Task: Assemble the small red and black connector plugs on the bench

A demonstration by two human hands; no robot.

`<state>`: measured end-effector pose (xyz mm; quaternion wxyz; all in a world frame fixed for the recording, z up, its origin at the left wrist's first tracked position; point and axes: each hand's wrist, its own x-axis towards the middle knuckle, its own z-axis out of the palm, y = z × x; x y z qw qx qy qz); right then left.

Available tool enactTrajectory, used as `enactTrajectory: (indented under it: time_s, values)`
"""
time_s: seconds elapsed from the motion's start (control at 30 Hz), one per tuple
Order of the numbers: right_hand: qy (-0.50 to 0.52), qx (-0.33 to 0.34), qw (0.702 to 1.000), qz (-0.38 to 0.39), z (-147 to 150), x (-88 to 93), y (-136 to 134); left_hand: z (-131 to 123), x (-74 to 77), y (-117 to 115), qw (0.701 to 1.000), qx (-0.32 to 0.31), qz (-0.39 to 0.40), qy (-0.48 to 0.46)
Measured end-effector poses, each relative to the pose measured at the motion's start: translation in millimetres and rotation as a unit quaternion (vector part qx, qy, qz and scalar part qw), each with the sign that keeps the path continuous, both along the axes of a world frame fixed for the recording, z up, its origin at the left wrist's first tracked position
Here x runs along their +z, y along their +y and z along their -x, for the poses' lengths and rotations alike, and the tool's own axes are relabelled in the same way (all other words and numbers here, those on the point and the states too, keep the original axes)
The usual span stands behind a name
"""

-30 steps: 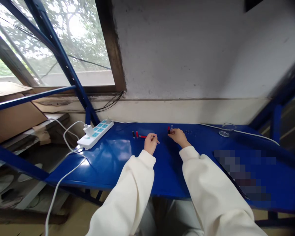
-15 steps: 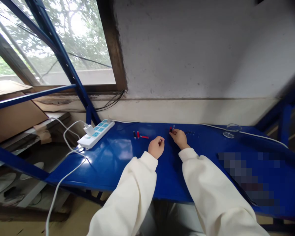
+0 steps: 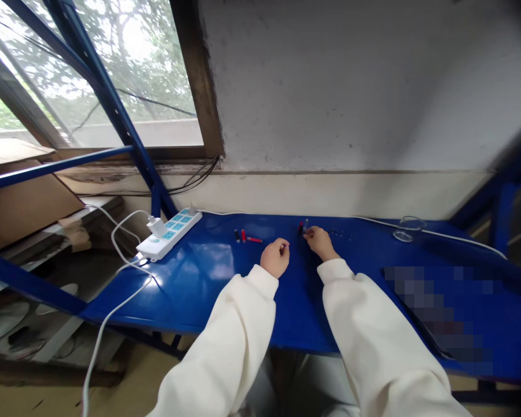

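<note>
My left hand (image 3: 275,258) hovers over the middle of the blue table (image 3: 200,307), fingers curled together; anything inside them is too small to name. To its right, my right hand (image 3: 322,243) reaches toward the back edge, thumb and fingertips pinched. Just beyond those fingertips are a small dark-and-red tube (image 3: 300,227) and a slim clear piece (image 3: 306,223); whether the fingers grip either is unclear. On the left stand a small black tube (image 3: 237,236) and a red one (image 3: 244,236), with a red stick-like piece (image 3: 255,240) lying beside them.
Tiny clear parts (image 3: 336,233) lie right of my right hand. Farther right are clear round dishes (image 3: 403,236) by a white cable (image 3: 460,244) and a pixelated flat object (image 3: 436,313). A white power strip (image 3: 169,234) sits back left, near blue frame posts (image 3: 130,133).
My right hand has shifted slightly right, uncovering more of the dark-and-red tube. My left hand keeps nearly the same place and shape.
</note>
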<state>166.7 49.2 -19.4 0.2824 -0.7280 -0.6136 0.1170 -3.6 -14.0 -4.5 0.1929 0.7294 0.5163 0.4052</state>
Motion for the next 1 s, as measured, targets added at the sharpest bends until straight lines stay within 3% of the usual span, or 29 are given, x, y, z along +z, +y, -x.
enactTrajectory:
  time_s: [0.33, 0.5, 0.77, 1.0]
  values:
    - [-0.034, -0.044, 0.998, 0.005, 3, 4.5, -8, 10, 1.4, 6, 0.988, 0.071, -0.084, 0.111]
    - [-0.05, -0.032, 0.998, 0.012, 3, 5.6, -8, 19, -5.0, 17, 0.982, 0.087, -0.068, 0.152]
    - [-0.102, -0.03, 0.992, 0.068, 5, 22.5, -26, 31, -12.6, 33, 0.976, 0.1, 0.043, 0.187]
    - [-0.118, -0.023, 0.99, 0.069, 17, 40.1, -54, 35, -6.8, 30, 0.971, 0.107, 0.01, 0.212]
